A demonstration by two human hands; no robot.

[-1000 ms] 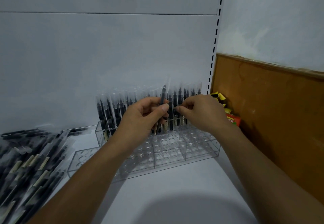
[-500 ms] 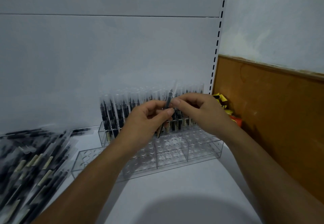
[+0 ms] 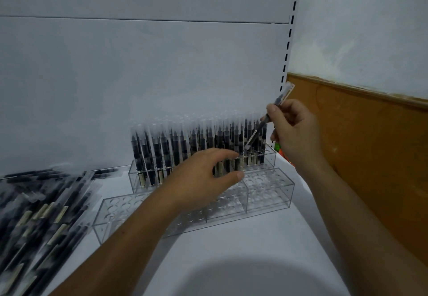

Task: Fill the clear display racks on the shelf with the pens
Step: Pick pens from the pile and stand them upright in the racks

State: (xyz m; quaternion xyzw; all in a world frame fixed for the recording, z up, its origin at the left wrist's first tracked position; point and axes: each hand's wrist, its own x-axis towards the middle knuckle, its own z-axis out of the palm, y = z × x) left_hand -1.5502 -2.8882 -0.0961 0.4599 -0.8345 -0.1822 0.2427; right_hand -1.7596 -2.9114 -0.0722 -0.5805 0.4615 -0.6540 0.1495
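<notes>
My right hand [image 3: 294, 131] pinches one wrapped black pen [image 3: 281, 97] and holds it tilted, its lower end over the right part of the back clear rack [image 3: 272, 157]. That back rack holds several upright black pens [image 3: 176, 147] in clear sleeves. My left hand [image 3: 203, 180] hovers with relaxed fingers in front of the back rack, over the lower front clear rack [image 3: 268, 194], and holds nothing. The front rack's round holes that I can see hold no pens.
A loose pile of wrapped black pens [image 3: 39, 214] lies on the white shelf [image 3: 231, 249] at the left. A slotted shelf upright [image 3: 289, 41] and a brown wooden panel [image 3: 370, 157] bound the right side. Colourful packets [image 3: 278, 147] sit behind the rack's right end.
Both hands held the pen together before. My right hand has now carried it up and to the right alone, while my left hand let go and dropped lower in front of the racks.
</notes>
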